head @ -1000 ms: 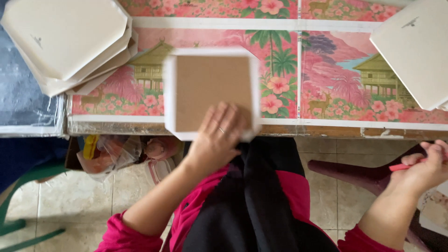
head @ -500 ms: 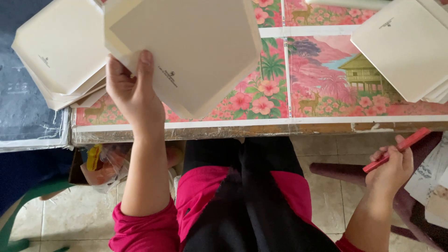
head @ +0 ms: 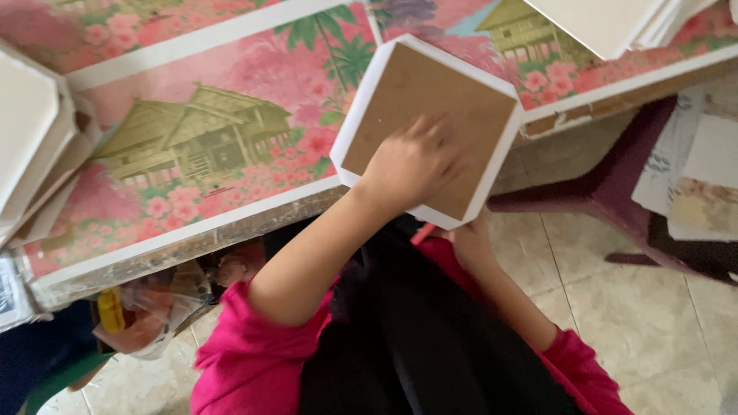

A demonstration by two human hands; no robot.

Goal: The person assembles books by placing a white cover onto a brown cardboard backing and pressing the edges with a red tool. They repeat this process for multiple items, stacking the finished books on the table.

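Note:
A white-edged octagonal board (head: 419, 84) lies brown side up, tilted, and overhangs the front edge of the table (head: 192, 230). My left hand (head: 411, 165) rests on top of its brown face and presses on it, fingers blurred. My right hand (head: 470, 240) is under the board's near edge and touches its underside, with its fingers hidden by the board. A red sliver of a pen (head: 420, 230) shows beside that hand.
The table cloth is pink with flowers and houses. Stacks of white boards sit at the left (head: 31, 131) and at the top right (head: 607, 23). A dark red stool (head: 600, 196) with papers (head: 696, 177) stands at the right. A plastic bag (head: 154, 307) hangs under the table.
My left hand held a board up white side out; now a board lies brown side up at the table's edge under that hand. My right hand moved from the right side to beneath it.

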